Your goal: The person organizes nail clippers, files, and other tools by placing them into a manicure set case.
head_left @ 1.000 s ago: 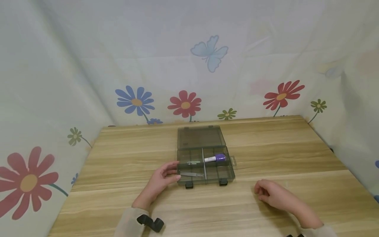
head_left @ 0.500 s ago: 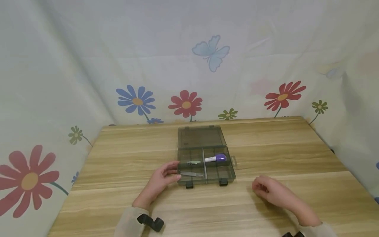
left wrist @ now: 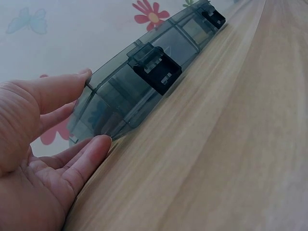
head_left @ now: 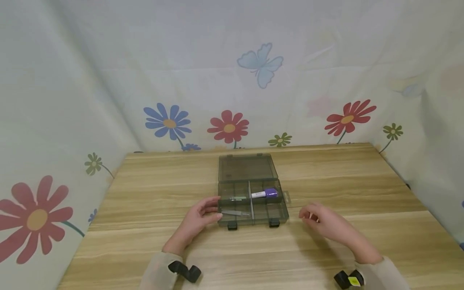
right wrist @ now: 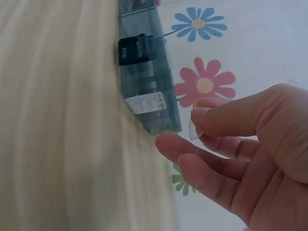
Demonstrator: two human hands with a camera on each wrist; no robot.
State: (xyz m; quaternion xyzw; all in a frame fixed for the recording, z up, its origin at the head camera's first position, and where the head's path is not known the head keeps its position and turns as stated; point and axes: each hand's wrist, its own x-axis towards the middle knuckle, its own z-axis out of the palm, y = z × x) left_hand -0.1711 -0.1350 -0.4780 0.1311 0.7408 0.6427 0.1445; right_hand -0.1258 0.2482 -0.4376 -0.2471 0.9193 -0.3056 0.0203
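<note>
A translucent grey divided storage box (head_left: 270,215) lies with its lid (head_left: 246,168) folded back. My left hand (head_left: 195,219) holds its left end, and the left wrist view shows fingertips at the upper edge and lower corner. To the right of the box, my right hand (head_left: 324,221) pinches a small, thin, clear piece (right wrist: 194,130) between thumb and fingers; its kind I cannot tell. Inside the box, a white tube with a purple cap (head_left: 271,193) lies back right. A slim pale strip (head_left: 235,213) is front left, with a small greenish item (head_left: 237,198) behind it.
The box stands on a wood-grain table (head_left: 163,177). Two black latches (head_left: 274,222) project from its front edge, and a loop handle (head_left: 286,197) from its right side. A white flowered curtain (head_left: 181,80) surrounds the table at the back and sides.
My right hand has moved left and slightly away from me, closer to the box. My left hand stays at the box's left end, and the box contents look unchanged.
</note>
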